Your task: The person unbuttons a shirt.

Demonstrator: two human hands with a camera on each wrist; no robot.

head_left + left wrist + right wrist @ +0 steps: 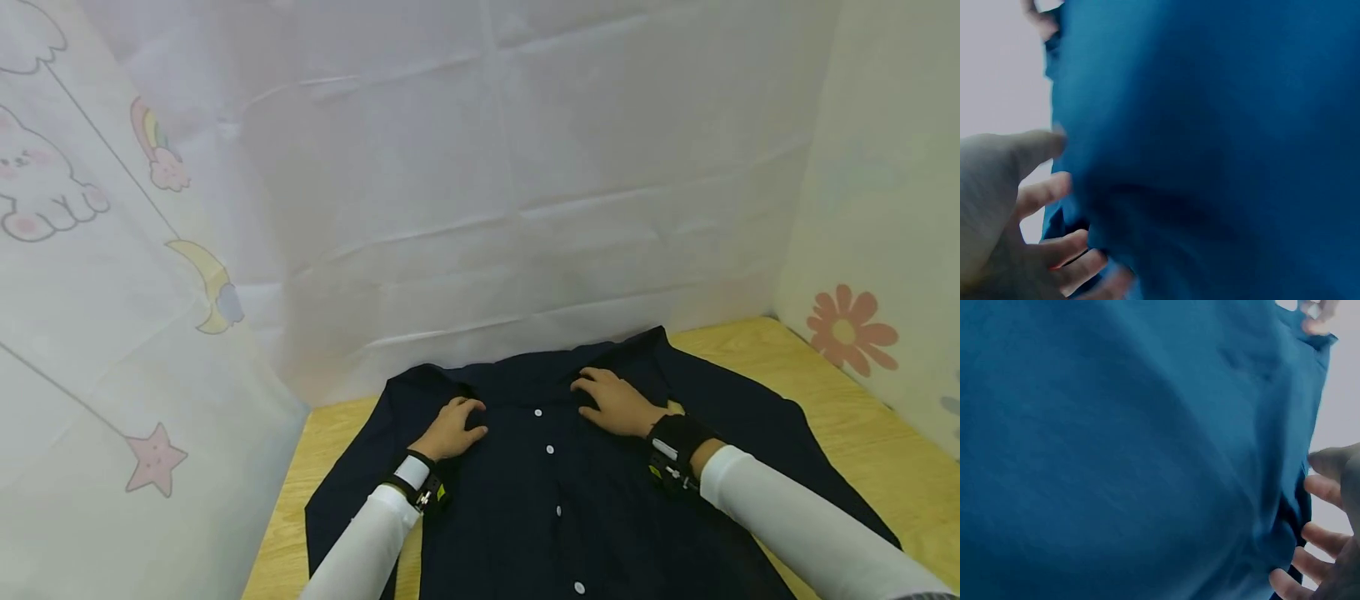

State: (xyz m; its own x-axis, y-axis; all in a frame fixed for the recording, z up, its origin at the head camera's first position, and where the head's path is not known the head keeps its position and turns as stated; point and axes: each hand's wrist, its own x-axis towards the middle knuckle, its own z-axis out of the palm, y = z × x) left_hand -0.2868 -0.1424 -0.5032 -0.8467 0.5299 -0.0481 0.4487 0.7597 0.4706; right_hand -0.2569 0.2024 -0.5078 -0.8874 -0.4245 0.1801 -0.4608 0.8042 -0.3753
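Observation:
A dark navy button-up shirt [517, 483] lies front up, its white buttons running down the middle and its sleeves out to either side. Over the chest, just below the collar on the left, is my left hand [453, 429], thumb and fingers apart. On the other side of the buttons my right hand [621, 402] is spread low over the cloth near the collar. In the left wrist view, the left fingers [1072, 256] are at the edge of the blue-looking cloth, slightly blurred. Loosely bent right fingers [1319, 550] line the cloth edge in the right wrist view.
Beneath the shirt is a light wood table [720, 337]. A creased white sheet [525, 183] rises behind it. Printed panels stand at both sides, with a star [155, 460] on the left and a red flower [852, 331] on the right.

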